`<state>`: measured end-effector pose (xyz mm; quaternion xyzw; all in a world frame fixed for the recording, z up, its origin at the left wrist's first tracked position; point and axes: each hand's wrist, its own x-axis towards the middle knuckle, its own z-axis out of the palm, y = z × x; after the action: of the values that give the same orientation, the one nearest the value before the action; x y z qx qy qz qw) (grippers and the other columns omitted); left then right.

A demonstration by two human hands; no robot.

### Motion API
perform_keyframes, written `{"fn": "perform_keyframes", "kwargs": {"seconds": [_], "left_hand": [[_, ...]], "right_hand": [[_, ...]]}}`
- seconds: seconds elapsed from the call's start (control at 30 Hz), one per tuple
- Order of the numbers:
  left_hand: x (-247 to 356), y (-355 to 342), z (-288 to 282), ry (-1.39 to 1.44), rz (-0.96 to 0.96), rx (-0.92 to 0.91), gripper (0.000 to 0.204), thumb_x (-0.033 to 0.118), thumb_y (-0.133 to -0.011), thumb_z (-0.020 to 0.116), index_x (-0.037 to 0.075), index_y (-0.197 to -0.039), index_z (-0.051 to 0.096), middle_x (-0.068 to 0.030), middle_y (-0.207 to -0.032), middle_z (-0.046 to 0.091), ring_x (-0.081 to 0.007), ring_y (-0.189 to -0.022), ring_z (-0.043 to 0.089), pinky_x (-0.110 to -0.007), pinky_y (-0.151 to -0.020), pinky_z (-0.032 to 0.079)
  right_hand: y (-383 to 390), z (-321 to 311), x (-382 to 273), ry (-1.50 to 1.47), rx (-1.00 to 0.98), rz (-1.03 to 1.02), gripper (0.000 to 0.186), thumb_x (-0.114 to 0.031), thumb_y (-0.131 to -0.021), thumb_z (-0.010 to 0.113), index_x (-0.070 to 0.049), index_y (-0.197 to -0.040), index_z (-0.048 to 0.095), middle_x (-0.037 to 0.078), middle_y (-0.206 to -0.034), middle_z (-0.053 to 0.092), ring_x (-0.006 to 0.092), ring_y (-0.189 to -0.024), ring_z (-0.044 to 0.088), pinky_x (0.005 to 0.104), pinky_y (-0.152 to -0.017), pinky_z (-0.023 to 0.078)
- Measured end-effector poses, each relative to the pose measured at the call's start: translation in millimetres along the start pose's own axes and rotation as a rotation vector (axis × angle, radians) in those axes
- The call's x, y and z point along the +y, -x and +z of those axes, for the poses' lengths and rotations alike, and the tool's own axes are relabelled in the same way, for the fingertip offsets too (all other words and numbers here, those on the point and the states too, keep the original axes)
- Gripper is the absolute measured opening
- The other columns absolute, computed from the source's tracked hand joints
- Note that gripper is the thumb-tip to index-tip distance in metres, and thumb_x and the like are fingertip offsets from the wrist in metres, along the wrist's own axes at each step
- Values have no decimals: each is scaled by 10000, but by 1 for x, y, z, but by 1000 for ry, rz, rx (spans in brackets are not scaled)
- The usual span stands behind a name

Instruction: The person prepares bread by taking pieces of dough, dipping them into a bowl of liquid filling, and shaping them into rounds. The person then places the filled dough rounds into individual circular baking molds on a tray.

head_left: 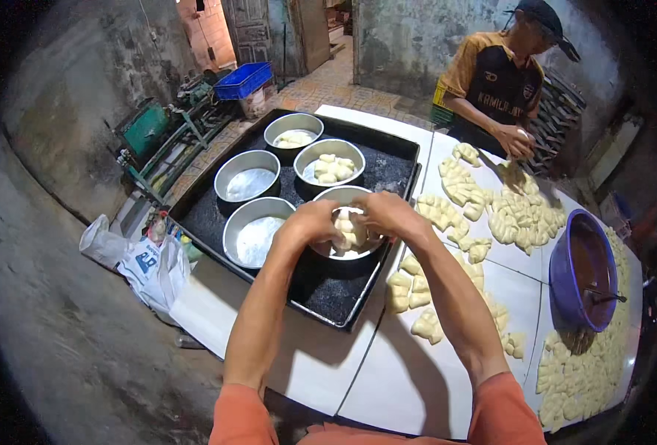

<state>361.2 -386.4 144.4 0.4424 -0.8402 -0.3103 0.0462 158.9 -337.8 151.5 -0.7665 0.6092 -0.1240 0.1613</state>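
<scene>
left hand (310,222) and right hand (387,213): both closed around dough pieces (350,230), directly over the nearest round pan (347,252) | dough lies between the palms, both hands equally near | five round pans on the black tray (328,297) | table (410,371) scattered with dough | purple bowl (565,274) right

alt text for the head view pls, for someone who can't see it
Both hands, left and right, set dough pieces into a round pan on a black tray. Four more pans sit on the tray; cut dough covers the white table, where another person works.
</scene>
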Motion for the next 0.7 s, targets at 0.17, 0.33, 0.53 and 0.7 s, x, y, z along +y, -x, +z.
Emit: {"fn": "perform_keyframes", "kwargs": {"seconds": [0.17,0.33,0.53,0.7], "left_hand": [[11,-10,-1,-355,-11,-51,554,255,-577,868,54,-1071,719,-197,-1024,727,-370,-959,705,-446,-831,559],[29,2,-6,-463,-126,6,422,225,-597,872,33,-955,761,-214,-1000,728,-360,-961,715,-441,-854,571],[57,78,-47,-345,14,441,601,303,-731,797,78,-1261,625,-203,-1003,713,-382,-913,686,-484,-812,518],[107,140,4,101,160,450,618,39,-844,744,17,-1419,520,-215,-1264,649,-206,-911,705,-309,-737,578]], "right_hand": [[-1,24,6,321,83,-22,180,-226,-862,634,-122,-955,747,198,-785,711,360,-742,714,481,-682,569],[27,12,5,50,349,-194,255,-114,-891,606,-86,-1128,695,184,-996,706,351,-883,700,428,-766,569],[184,-37,63,-455,675,159,267,-127,-926,672,-15,-1168,678,136,-1055,729,184,-833,708,295,-754,564],[385,-5,159,-414,865,921,331,-223,-933,649,7,-1169,684,124,-985,740,202,-873,702,333,-784,535]]}}
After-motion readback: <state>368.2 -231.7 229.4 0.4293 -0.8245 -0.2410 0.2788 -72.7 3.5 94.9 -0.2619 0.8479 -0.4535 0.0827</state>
